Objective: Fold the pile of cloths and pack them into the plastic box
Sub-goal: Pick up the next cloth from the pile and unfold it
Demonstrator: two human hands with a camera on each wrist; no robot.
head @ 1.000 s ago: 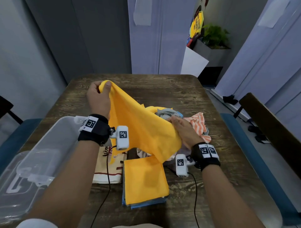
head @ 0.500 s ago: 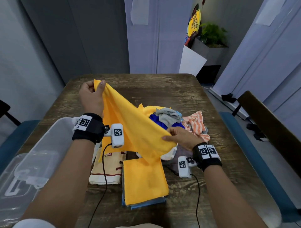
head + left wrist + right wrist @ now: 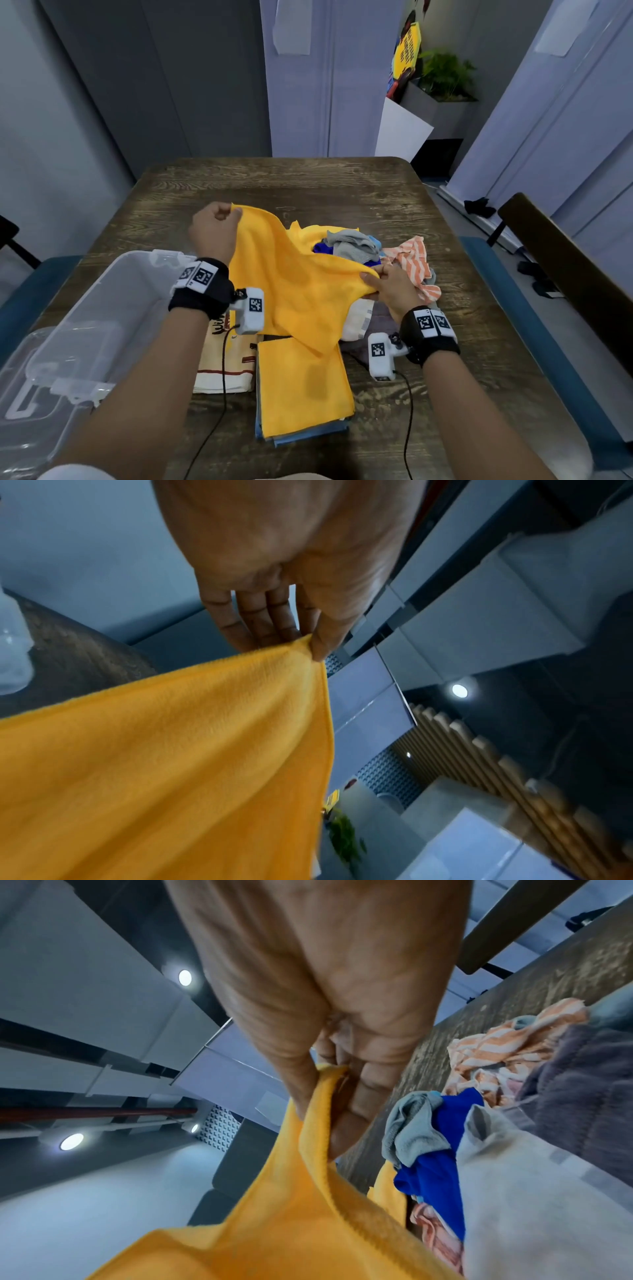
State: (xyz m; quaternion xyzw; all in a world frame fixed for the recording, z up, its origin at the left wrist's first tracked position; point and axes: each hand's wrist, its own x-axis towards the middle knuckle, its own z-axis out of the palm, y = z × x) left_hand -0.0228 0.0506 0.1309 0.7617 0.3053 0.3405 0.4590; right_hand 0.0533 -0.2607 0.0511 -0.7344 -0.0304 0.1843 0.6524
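Two yellow cloth (image 3: pixel 301 291) corners pinched, left fingers (image 3: pixel 221 213) raised, right fingers (image 3: pixel 374 280) beside pile (image 3: pixel 354 245)

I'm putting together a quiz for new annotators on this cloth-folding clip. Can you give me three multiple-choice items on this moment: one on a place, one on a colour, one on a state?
1. Where is the plastic box?
A) at the person's left, beside the left forearm
B) at the table's far right corner
C) behind the pile of unfolded cloths

2. What colour is the cloth held between the left hand and the right hand?
A) blue
B) grey
C) yellow

3. In what state is the topmost piece of the stack nearest the person?
A) crumpled
B) folded flat
C) hanging off the edge

Answers:
1 A: the head view shows the clear box next to the left forearm.
2 C: both wrist views show a hand pinching yellow fabric.
3 B: it lies as a neat rectangle.
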